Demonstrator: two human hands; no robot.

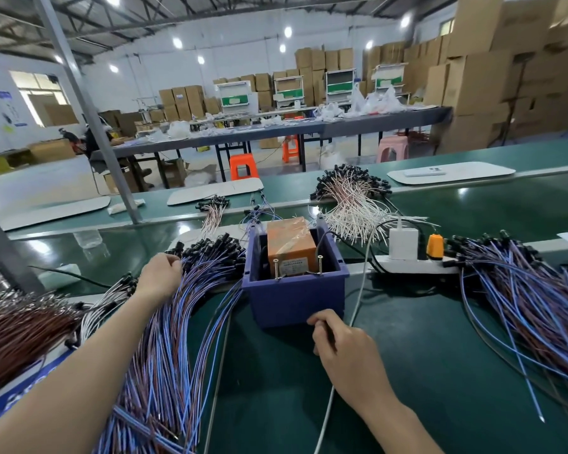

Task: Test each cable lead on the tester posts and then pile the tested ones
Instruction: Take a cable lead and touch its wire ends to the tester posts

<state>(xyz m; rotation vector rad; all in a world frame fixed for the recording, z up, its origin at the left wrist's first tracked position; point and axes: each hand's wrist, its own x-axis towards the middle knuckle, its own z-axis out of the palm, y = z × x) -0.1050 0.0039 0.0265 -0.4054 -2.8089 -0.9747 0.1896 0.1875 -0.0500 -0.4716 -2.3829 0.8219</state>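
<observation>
The tester (291, 247) sits in a plastic bin (294, 299). A pile of cable leads (177, 322) lies left of the bin. A power strip (413, 265) lies right of it, with a second lead pile (522, 290) farther right. Another lead bundle (351, 204) lies behind the bin.

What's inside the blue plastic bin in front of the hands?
An orange-brown box wrapped in clear film, two upright metal posts at its front, and thin black wires. The blue plastic bin hides its own bottom behind the front wall.

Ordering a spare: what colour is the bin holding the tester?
The bin is dark purplish blue, shown best in the head view.
</observation>
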